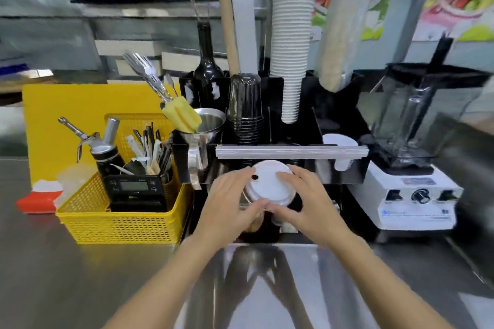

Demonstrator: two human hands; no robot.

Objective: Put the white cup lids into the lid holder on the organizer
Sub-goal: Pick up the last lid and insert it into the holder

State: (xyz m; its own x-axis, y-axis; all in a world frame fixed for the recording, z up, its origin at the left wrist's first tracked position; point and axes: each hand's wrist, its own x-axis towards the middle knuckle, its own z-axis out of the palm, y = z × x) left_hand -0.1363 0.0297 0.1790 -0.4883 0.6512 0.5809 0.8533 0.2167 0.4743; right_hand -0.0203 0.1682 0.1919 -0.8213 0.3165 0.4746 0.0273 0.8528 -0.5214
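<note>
A stack of white cup lids (268, 184) is held between both hands in front of the black organizer (347, 172). My left hand (230, 203) grips the stack's left side, thumb under its front edge. My right hand (307, 200) grips the right side, with a finger on top. The stack sits low against the organizer's front face, over a dark compartment whose inside I cannot see. More white lids (339, 141) rest in a slot at the organizer's right end.
A yellow basket (120, 222) with a scale and utensils stands to the left. A white blender (411, 195) stands to the right. Black cups (246, 112), a tall stack of white cups (291, 35), a bottle (207, 67) and a metal funnel (205, 125) fill the organizer. A steel counter (267, 288) lies below.
</note>
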